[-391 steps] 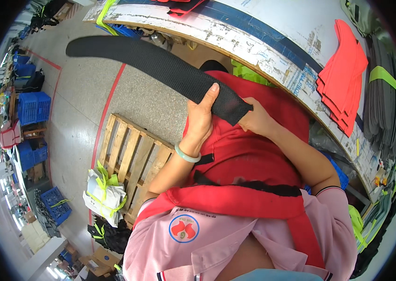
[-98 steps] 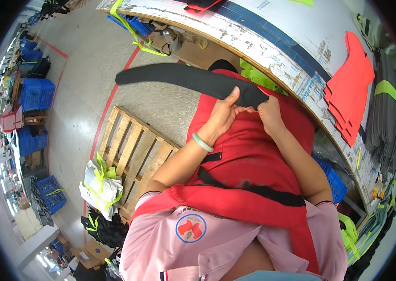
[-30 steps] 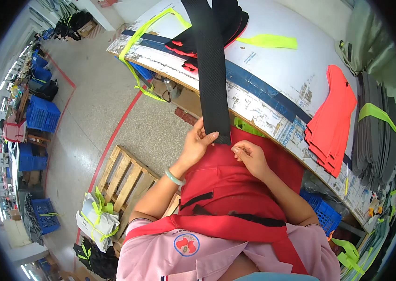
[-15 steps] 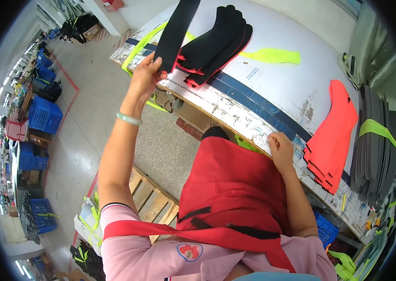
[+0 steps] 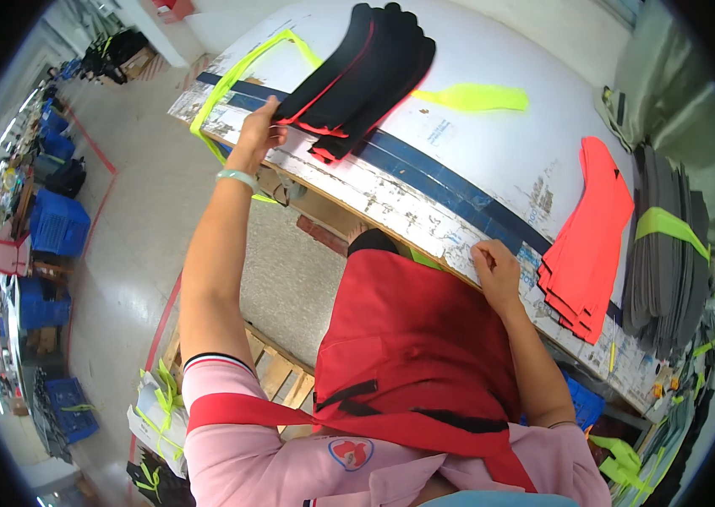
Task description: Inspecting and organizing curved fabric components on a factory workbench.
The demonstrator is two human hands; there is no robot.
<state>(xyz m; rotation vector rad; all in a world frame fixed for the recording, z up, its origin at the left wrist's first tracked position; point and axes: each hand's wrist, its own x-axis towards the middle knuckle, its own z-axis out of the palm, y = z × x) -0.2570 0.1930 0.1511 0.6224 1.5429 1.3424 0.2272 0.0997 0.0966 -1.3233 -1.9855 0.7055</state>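
My left hand is at the near left corner of a long black fabric piece with red edges, its thumb and fingertips closed at that end. The piece lies on the left side of a stack of similar black pieces on the table. Loosely curled, my right hand rests at the table's front edge with nothing visible in it. To its right lies a fanned stack of coral-red fabric pieces.
The white table has a worn front edge and a dark blue strip. A yellow-green band lies behind the black stack; another loops over the left edge. A bundle of grey pieces stands right. A wooden pallet is below.
My left hand has lowered the raised black piece onto the black stack, moving slightly left and down. My right hand stays at the table edge. The whole view has shifted a little.
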